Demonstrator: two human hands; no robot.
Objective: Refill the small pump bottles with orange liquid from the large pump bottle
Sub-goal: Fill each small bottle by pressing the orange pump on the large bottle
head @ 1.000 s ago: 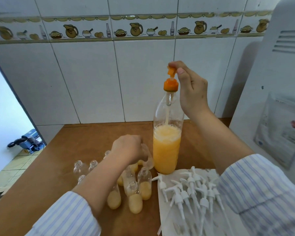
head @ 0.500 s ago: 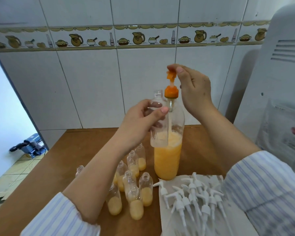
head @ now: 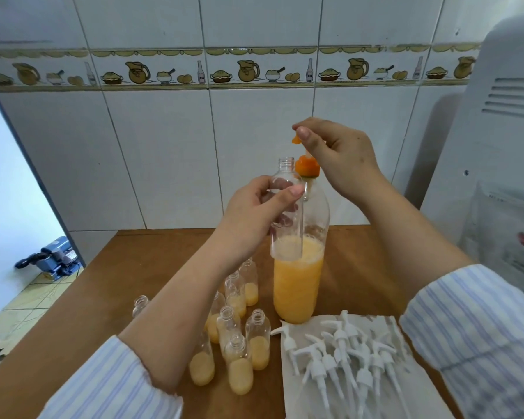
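Item, as I read it: left hand point(head: 254, 213), a second ago down among the bench bottles, now holds an empty small bottle point(head: 286, 207) wrapped in its fingers beside the large pump bottle point(head: 300, 267), right hand point(head: 342, 158) fingers pinching the orange pump head point(head: 297, 140).

The left forearm point(head: 176, 303) is hiding part of the small bottles point(head: 239, 352) beside the large pump bottle point(head: 298, 285).

White tiled wall point(head: 164, 152) with jug-patterned border point(head: 152, 71), brown wooden table point(head: 82, 300), white appliance point(head: 502, 146) at right, blue device point(head: 53, 257) on floor at left
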